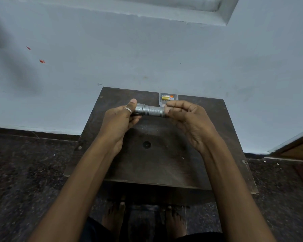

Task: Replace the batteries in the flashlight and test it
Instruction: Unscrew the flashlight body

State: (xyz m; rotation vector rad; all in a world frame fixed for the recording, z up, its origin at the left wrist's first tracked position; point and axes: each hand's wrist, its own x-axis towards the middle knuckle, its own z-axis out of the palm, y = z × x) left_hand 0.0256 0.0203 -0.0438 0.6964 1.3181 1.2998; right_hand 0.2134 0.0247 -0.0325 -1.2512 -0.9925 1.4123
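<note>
A silver metal flashlight [150,110] is held level above the small dark wooden table [208,137], its wider head end to the left. My left hand [120,119] wraps around the head end, thumb up, with a ring on one finger. My right hand [187,119] pinches the tail end with its fingertips. Behind the flashlight, at the table's far edge, lies a clear plastic pack [168,98] holding yellow-and-orange batteries; my right fingers partly cover its near end.
The table stands against a pale blue wall [147,49]. A round hole [146,144] marks the tabletop's middle. Dark speckled floor surrounds the table, my bare feet [175,222] are under its near edge, and a brown wooden door frame [297,149] is at the right.
</note>
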